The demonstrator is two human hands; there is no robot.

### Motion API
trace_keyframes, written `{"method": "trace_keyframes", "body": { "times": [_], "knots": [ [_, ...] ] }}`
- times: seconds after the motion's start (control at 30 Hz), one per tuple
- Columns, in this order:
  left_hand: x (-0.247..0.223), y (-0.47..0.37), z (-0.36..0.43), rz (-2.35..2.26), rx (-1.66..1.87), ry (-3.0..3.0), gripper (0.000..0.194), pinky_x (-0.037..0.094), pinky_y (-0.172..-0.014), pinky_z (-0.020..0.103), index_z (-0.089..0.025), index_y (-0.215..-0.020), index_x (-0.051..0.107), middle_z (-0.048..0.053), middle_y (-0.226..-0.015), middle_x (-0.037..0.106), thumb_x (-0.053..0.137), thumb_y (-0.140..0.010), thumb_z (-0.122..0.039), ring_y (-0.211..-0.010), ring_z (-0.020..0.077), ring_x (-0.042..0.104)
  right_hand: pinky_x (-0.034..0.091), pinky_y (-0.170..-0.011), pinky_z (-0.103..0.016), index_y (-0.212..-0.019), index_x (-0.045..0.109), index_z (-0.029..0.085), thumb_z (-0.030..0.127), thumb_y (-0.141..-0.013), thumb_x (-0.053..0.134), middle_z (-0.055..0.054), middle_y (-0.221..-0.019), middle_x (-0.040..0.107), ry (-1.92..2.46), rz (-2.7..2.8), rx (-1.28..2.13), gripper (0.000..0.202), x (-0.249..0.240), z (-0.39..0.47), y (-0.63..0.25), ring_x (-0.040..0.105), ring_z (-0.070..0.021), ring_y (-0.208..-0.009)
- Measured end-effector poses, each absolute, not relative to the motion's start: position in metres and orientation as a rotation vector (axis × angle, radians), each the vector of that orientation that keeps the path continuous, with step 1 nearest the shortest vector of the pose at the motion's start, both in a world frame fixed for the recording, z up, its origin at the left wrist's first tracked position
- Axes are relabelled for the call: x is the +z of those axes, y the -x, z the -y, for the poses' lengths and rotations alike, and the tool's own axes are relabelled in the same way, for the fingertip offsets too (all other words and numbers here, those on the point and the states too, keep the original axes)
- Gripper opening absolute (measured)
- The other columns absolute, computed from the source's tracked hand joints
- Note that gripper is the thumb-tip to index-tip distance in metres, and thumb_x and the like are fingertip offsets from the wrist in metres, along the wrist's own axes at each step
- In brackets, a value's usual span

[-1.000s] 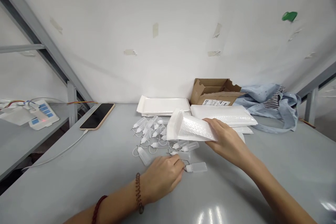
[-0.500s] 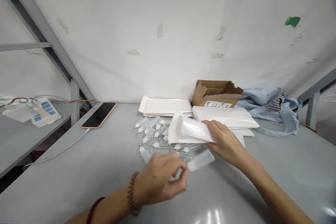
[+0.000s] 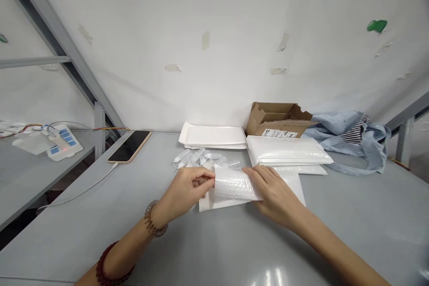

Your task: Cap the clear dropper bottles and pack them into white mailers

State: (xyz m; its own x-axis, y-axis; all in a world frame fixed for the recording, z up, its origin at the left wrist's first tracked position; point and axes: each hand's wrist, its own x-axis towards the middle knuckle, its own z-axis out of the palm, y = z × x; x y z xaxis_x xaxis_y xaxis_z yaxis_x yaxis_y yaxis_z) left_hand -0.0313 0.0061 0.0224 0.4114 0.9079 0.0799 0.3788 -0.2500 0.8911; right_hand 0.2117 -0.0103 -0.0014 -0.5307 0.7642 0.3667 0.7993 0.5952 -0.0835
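My right hand is closed on a white bubble mailer, gripping its right part above the table. At the mailer's left end, its mouth, my left hand has its fingers pinched together. What those fingers hold is hidden; the small bottle seen in them earlier does not show now. Behind the mailer lies a heap of small clear plastic bottles with white tips, partly covered by it and my left hand. A white flap or sheet extends beneath the mailer.
Mailers lie stacked at the back and at the right, near an open cardboard box and a light blue cloth bag. A charging phone lies left; a power strip sits beyond the frame post.
My left hand has moved up and left to the mailer's mouth, and its small bottle has gone out of sight. My right hand has brought the mailer lower and nearer.
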Motion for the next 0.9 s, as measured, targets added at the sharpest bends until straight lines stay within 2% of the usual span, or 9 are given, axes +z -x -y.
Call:
{"method": "trace_keyframes", "body": {
  "times": [0.07,0.2,0.3,0.37,0.43,0.53,0.67,0.8,0.9],
  "knots": [
    [0.025,0.030,-0.005,-0.965,0.721,-1.805,0.021,0.049,-0.064,0.022,-0.018,-0.082,0.070,0.001,-0.077,0.067,0.049,-0.082,-0.018,-0.070,0.0137,0.060,0.045,-0.075,-0.040,-0.119,0.042,0.015,-0.001,-0.065,0.045,-0.012,-0.098,0.057,1.229,2.457,-0.140,0.057,-0.004,0.013,-0.207,0.052,-0.0270,-0.089],
    [0.030,0.034,-0.004,-0.821,0.547,-1.843,0.023,0.052,-0.074,0.028,-0.020,-0.087,0.072,0.001,-0.080,0.071,0.049,-0.084,-0.020,-0.082,0.0182,0.063,0.046,-0.075,-0.039,-0.121,0.040,0.016,0.000,-0.067,0.046,-0.011,-0.100,0.058,1.168,2.408,-0.157,0.057,-0.006,0.015,-0.204,0.053,-0.0265,-0.089],
    [0.030,0.037,-0.004,-0.937,0.843,-1.776,0.023,0.054,-0.075,0.030,-0.017,-0.098,0.069,0.005,-0.089,0.072,0.052,-0.085,-0.025,-0.080,0.0180,0.065,0.046,-0.073,-0.038,-0.121,0.041,0.017,0.004,-0.070,0.047,-0.012,-0.100,0.058,1.195,2.342,-0.171,0.053,-0.002,0.012,-0.209,0.055,-0.0270,-0.089],
    [0.029,0.038,-0.004,-1.085,1.175,-1.666,0.022,0.054,-0.069,0.028,-0.015,-0.099,0.066,0.006,-0.087,0.071,0.052,-0.086,-0.026,-0.072,0.0159,0.064,0.047,-0.072,-0.039,-0.121,0.040,0.018,0.011,-0.074,0.049,-0.012,-0.101,0.058,1.274,2.240,-0.184,0.049,0.003,0.009,-0.215,0.055,-0.0282,-0.090],
    [0.027,0.038,-0.006,-1.223,1.335,-1.636,0.018,0.053,-0.061,0.025,-0.014,-0.094,0.064,0.005,-0.079,0.069,0.051,-0.086,-0.025,-0.064,0.0138,0.061,0.047,-0.072,-0.038,-0.121,0.040,0.020,0.017,-0.077,0.050,-0.012,-0.102,0.058,1.359,2.115,-0.177,0.045,0.007,0.006,-0.222,0.056,-0.0287,-0.091],
    [0.018,0.034,-0.008,-1.238,1.018,-1.940,0.016,0.049,-0.058,0.024,-0.016,-0.090,0.064,0.002,-0.073,0.067,0.052,-0.085,-0.023,-0.064,0.0143,0.060,0.047,-0.070,-0.036,-0.120,0.040,0.021,0.020,-0.079,0.052,-0.010,-0.101,0.058,1.425,1.998,-0.120,0.043,0.013,0.005,-0.226,0.058,-0.0277,-0.090],
    [-0.002,0.021,-0.005,-1.090,0.526,-2.441,0.016,0.047,-0.069,0.031,-0.017,-0.091,0.066,0.002,-0.069,0.064,0.054,-0.081,-0.015,-0.079,0.0208,0.058,0.047,-0.070,-0.036,-0.119,0.040,0.022,0.021,-0.079,0.052,-0.009,-0.099,0.059,1.416,2.015,-0.067,0.041,0.013,0.006,-0.223,0.058,-0.0268,-0.089],
    [-0.016,0.011,0.001,-1.061,0.407,-2.636,0.015,0.046,-0.070,0.033,-0.016,-0.083,0.063,0.006,-0.083,0.062,0.048,-0.087,-0.014,-0.086,0.0225,0.054,0.047,-0.072,-0.036,-0.121,0.039,0.021,0.020,-0.079,0.052,-0.010,-0.104,0.058,1.415,2.044,-0.048,0.044,0.009,0.006,-0.220,0.057,-0.0270,-0.094],
    [-0.013,0.011,0.004,-1.009,0.390,-2.640,0.017,0.046,-0.071,0.033,-0.015,-0.081,0.060,0.007,-0.086,0.059,0.045,-0.088,-0.014,-0.086,0.0220,0.052,0.048,-0.071,-0.035,-0.120,0.040,0.020,0.018,-0.078,0.051,-0.010,-0.104,0.058,1.427,2.072,-0.027,0.044,0.008,0.006,-0.220,0.057,-0.0264,-0.093]
  ]
}}
